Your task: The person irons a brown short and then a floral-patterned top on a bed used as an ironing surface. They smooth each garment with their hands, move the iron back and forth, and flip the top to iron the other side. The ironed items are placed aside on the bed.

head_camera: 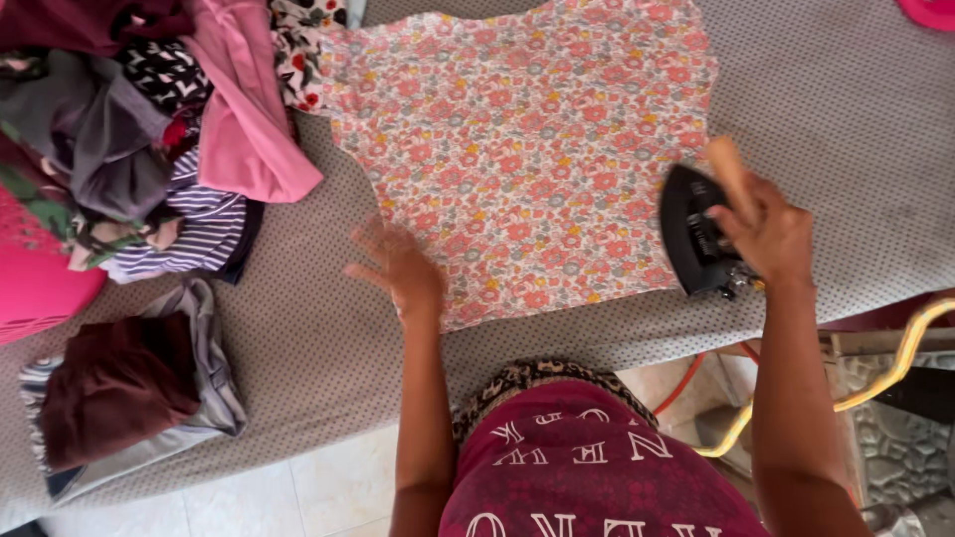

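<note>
A floral garment [527, 139] in pink, orange and white lies spread flat on the grey dotted table cover [846, 109]. My left hand [398, 267] hovers open over the garment's near left edge, fingers spread and blurred. My right hand [768, 231] grips the wooden handle of a black iron [691, 234], which stands tilted on its side at the garment's right edge.
A heap of mixed clothes [149, 139] lies at the far left, with a pink basket [30, 278] beside it. Folded dark red and grey clothes [129, 388] sit near the front left edge. A yellow cord [885, 373] hangs off the right.
</note>
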